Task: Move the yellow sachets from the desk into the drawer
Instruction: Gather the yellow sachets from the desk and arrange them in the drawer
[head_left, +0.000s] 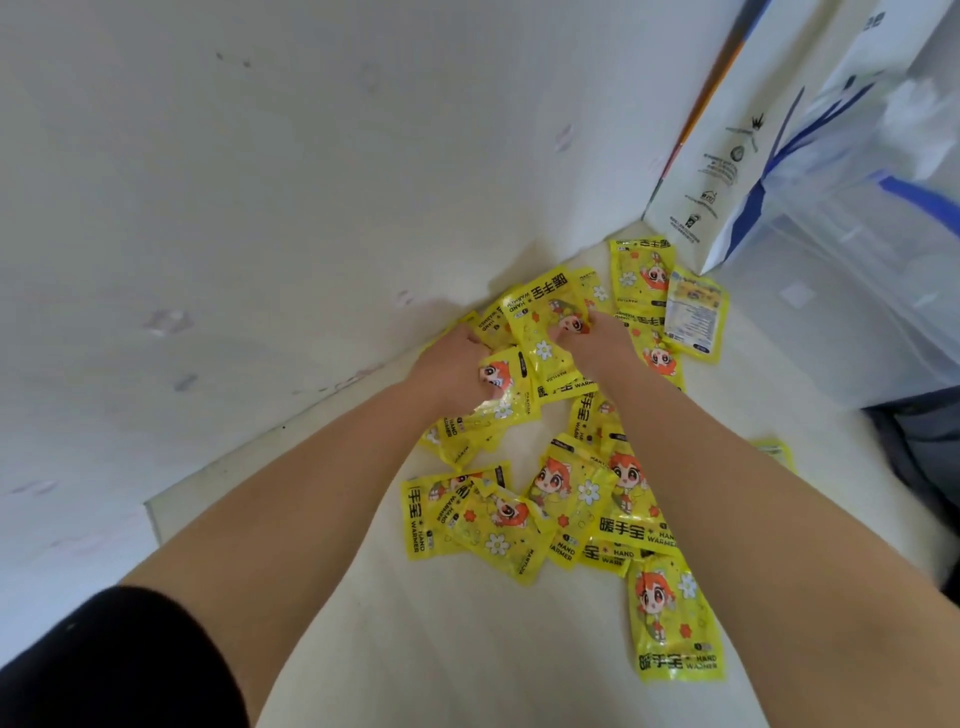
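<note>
Several yellow hand-warmer sachets (571, 488) with a cartoon figure lie scattered on the pale desk (467, 649), bunched toward the far corner by the wall. My left hand (452, 371) and my right hand (597, 345) reach into the far pile from both sides and close on a stack of sachets (540, 332) between them. Fingertips are hidden under the packets. One sachet (672, 618) lies alone nearest to me. No drawer is in view.
A white paper bag with blue handles (737, 156) stands at the desk's far right corner. A clear plastic bin (857, 286) sits to its right. The white wall (260, 208) borders the desk on the left; the desk's left edge (156, 514) is near.
</note>
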